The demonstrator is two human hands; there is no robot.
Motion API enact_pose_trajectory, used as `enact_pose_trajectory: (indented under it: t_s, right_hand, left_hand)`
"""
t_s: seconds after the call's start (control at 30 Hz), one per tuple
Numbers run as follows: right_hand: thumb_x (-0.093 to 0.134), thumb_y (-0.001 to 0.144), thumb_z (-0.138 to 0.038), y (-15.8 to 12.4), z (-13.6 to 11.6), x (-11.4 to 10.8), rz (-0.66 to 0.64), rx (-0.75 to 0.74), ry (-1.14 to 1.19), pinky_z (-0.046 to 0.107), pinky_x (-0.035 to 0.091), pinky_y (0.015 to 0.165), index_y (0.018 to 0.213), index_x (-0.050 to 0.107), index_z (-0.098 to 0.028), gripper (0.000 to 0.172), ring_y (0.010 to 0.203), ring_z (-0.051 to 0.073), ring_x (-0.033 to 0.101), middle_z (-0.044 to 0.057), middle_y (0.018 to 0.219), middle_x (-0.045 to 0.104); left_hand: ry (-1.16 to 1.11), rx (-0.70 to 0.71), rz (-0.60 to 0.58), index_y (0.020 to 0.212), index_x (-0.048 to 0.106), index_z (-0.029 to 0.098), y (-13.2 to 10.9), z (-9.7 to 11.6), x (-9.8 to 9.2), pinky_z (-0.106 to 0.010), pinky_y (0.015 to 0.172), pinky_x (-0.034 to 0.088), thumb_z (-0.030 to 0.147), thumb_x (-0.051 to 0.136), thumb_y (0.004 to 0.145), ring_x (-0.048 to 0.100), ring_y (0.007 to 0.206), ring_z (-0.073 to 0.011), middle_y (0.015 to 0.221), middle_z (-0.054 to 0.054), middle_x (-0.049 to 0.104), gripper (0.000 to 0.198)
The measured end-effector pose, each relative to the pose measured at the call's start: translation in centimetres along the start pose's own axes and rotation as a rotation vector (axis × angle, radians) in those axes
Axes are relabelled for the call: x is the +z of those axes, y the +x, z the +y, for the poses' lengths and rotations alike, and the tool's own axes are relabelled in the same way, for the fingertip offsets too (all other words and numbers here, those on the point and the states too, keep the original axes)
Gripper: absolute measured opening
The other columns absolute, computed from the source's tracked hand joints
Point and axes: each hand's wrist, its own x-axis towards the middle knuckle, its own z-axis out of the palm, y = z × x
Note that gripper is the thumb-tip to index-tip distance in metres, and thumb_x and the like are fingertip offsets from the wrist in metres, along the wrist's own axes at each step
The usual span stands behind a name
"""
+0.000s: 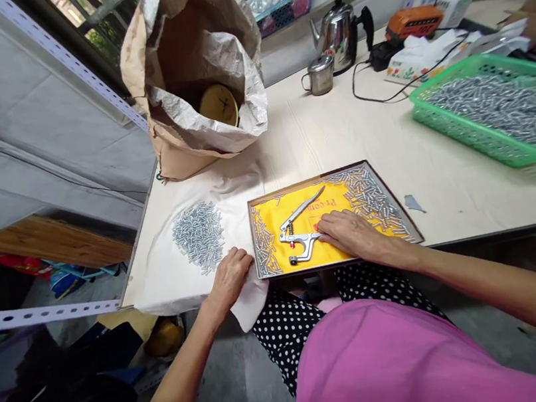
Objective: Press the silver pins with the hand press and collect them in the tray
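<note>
A shallow tray (pixel 332 263) lined with yellow lies at the table's front edge, with small metal pins (pixel 375 195) heaped at its right and more along its left side. Silver snap-fastener pliers (pixel 304 239) rest in it, their jaws to the left and handles spread apart. My right hand (pixel 351 234) is closed over the lower handle. To the tray's left, my left hand (pixel 232 275) has its fingers curled on a white cloth (pixel 159 281), seemingly gripping it; the fingertips are partly hidden. A pile of similar metal pins (pixel 199 237) sits on that cloth.
A large paper sack (pixel 180 150) stands open at the back left, a round yellow object inside. Behind are a metal cup (pixel 320 75) and a kettle (pixel 340 35). At right, a green basket (pixel 470 137) holds many metal pins. A black cable (pixel 384 100) crosses the tabletop.
</note>
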Motion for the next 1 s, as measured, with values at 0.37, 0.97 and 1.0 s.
enact_pose_trajectory:
  t_s: [0.37, 0.97, 1.0]
  right_hand:
    - [0.061, 0.099, -0.028, 0.4, 0.0, -0.8, -0.070, -0.004, 0.021, 0.033, 0.029, 0.074, 0.097, 0.066, -0.018, 0.011, 0.090, 0.021, 0.058, 0.006, 0.097, 0.071]
    - [0.060, 0.099, -0.026, 0.4, -0.1, -0.3, -0.015, -0.003, 0.052, 0.034, 0.030, 0.074, 0.099, 0.066, -0.018, 0.010, 0.091, 0.022, 0.057, 0.007, 0.094, 0.069]
    - [0.059, 0.099, -0.027, 0.4, -0.2, -0.4, -0.024, -0.003, 0.050, 0.034, 0.031, 0.074, 0.099, 0.066, -0.018, 0.011, 0.091, 0.022, 0.057, 0.008, 0.094, 0.069]
  left_hand:
    - [-0.943, -0.442, 0.077, 0.083, 0.077, 0.016, 4.4, 6.9, -1.1, -0.027, 0.062, 0.047, 0.043, 0.069, 0.077, 0.065, 0.069, -0.0181, 0.081, -0.006, 0.077, 0.030]
    - [-0.769, -0.522, -0.097, 0.063, 0.070, 0.017, 6.3, 8.4, -0.4, -0.023, 0.051, 0.033, 0.046, 0.065, 0.070, 0.051, 0.054, -0.0132, 0.056, -0.001, 0.062, 0.031]
    - [-0.765, -0.514, -0.112, 0.063, 0.069, 0.017, 6.3, 8.3, -0.4, -0.023, 0.051, 0.032, 0.046, 0.065, 0.069, 0.049, 0.053, -0.0127, 0.055, 0.000, 0.061, 0.031]
